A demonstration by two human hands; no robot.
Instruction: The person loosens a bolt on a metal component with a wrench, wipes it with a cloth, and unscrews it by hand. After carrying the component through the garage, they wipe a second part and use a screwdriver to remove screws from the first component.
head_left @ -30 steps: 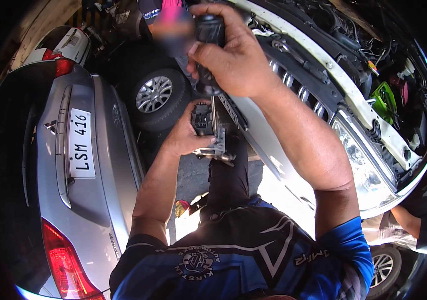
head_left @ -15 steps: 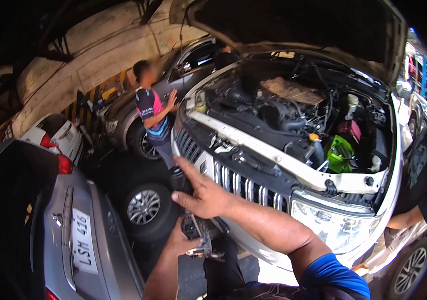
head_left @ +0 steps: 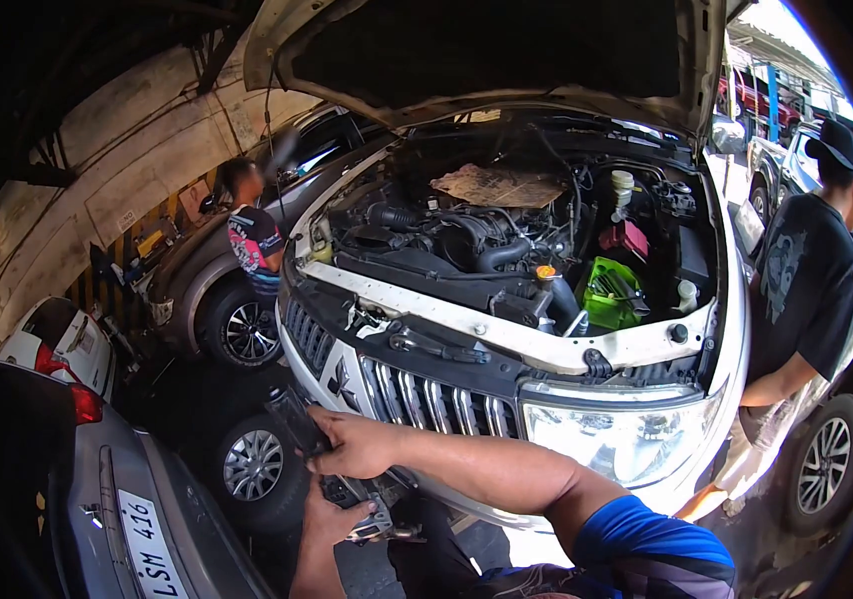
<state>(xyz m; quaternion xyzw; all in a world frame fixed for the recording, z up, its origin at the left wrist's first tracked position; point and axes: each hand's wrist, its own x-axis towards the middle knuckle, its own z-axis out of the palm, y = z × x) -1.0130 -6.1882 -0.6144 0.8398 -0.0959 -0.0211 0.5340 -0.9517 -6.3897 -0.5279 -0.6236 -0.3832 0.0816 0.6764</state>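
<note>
In front of my body, low in the head view, my left hand is wrapped round a greyish metal car part with a dark section; its exact kind I cannot make out. Just above it, my right hand grips a flat, dark, roughly rectangular piece between thumb and fingers. The two held things are close together; whether they touch is hidden by my hands. Beyond them is the grille of a white car with its hood raised.
In the engine bay are a green tray of tools and a piece of cardboard. A loose wheel lies left of my hands, near a grey car. One person stands far left, another at right.
My right hand, earlier outstretched with fingers apart, has come down and now grips the dark piece. The view has shifted right, and the person at left has turned away from the white car.
</note>
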